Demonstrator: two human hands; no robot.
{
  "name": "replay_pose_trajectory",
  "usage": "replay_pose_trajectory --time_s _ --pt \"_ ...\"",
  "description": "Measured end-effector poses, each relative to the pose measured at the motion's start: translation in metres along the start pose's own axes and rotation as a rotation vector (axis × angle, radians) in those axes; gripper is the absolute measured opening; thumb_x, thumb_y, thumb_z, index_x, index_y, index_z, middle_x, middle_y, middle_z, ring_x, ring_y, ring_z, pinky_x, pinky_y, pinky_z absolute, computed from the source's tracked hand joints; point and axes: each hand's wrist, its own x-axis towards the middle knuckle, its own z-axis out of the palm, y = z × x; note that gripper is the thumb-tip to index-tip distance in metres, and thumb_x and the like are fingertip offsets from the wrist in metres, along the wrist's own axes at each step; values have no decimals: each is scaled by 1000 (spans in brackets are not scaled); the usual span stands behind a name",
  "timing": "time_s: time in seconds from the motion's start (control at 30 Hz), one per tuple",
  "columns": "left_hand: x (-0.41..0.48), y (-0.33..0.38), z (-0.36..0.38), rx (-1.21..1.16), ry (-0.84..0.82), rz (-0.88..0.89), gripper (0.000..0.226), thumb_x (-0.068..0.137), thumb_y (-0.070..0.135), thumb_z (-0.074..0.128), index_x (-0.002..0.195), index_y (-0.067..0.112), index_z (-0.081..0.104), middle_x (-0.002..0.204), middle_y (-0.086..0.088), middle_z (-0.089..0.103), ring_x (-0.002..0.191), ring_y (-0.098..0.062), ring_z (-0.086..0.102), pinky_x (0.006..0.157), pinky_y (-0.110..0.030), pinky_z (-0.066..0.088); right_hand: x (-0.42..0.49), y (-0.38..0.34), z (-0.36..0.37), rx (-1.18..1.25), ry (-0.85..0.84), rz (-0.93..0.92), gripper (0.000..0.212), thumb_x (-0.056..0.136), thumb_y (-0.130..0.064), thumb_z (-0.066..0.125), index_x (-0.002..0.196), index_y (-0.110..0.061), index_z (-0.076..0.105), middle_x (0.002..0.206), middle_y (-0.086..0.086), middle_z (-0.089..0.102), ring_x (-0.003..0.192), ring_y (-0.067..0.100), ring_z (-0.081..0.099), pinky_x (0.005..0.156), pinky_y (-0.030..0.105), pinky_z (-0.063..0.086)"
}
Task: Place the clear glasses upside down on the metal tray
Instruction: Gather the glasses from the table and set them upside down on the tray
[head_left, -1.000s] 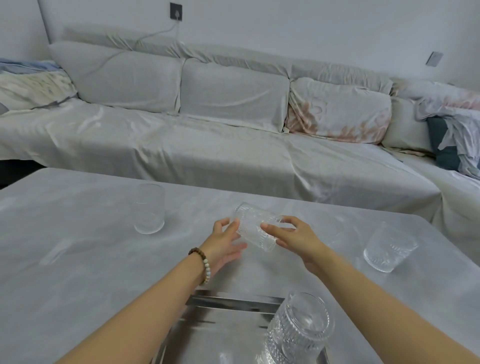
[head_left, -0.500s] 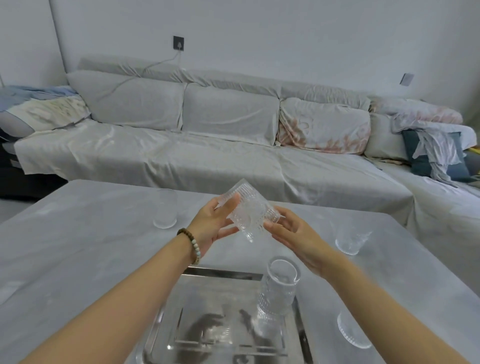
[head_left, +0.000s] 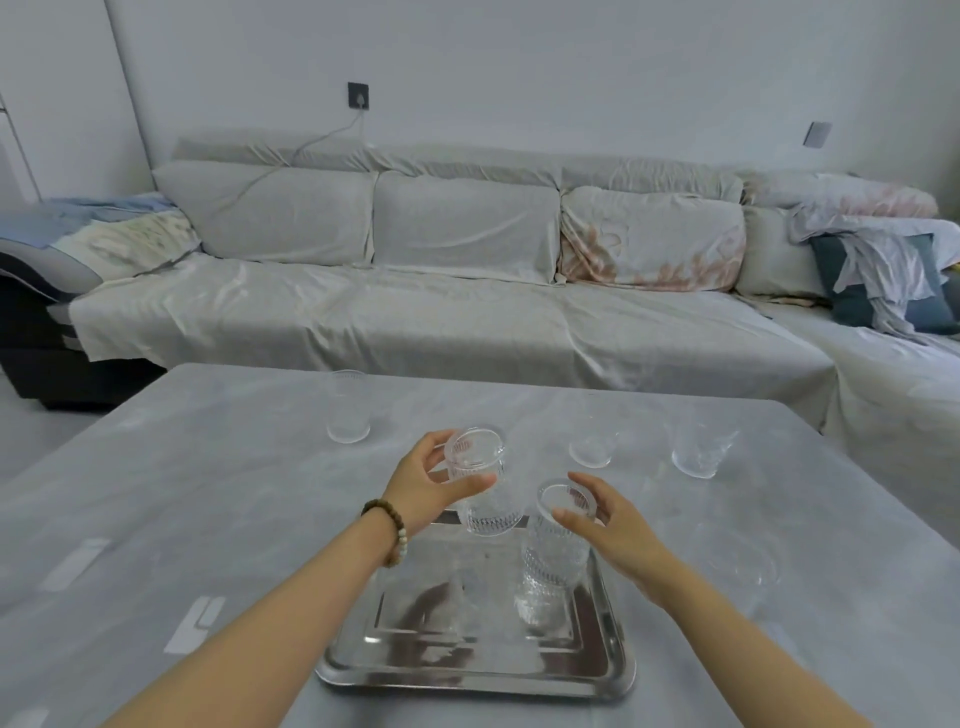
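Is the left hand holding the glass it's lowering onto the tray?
Yes: the left hand wraps the inverted ribbed glass over the metal tray's far edge.

1. A ribbed clear glass (head_left: 480, 488) is held upside down, base uppermost, over the far edge of the metal tray (head_left: 478, 670); whether it touches the tray cannot be told.
2. A second ribbed glass (head_left: 553, 556) stands inverted on the right part of the tray.
3. The tray, rectangular and shiny with a raised rim, lies flat on the table.
4. Three further clear glasses (head_left: 348, 408) (head_left: 595, 441) (head_left: 701, 449) stand upright on the table beyond the tray, well apart.
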Motion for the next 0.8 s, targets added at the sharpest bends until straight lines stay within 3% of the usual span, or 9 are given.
replay_pose_trajectory --time_s 0.1,0.2,0.53,0.8 --pt "-2 -14 3 71 -25 -39 73 59 26 86 123 24 51 120 10 58 108 -13 58 88 -32 54 -1 4 2 11 12 -11 63 80 -40 71 136 -30 43 132 -8 50 122 10 47 100 26 39" --pt "-2 -24 8 125 -46 -42 78 55 31 88 122 26 51 125 9 57 115 -17 55 100 -38 47 -1 5 3 27 21 -21 62 79 -41 71 134 -32 44 129 -9 50 120 9 48 98 24 38" --pt "2 -38 16 175 -82 -42 96 35 51 87 121 25 52 128 6 57 117 -17 56 99 -39 48 1 9 5 42 44 -33 62 80 -39 71 136 -30 44 126 -10 51 116 7 48 94 21 37" --pt "0 -45 14 124 -65 -75 80 52 34 88 123 26 51 128 6 57 120 -18 53 102 -39 45 -1 9 7 103 68 -38 63 80 -34 73 136 -28 46 126 -8 52 116 6 49 94 19 38"
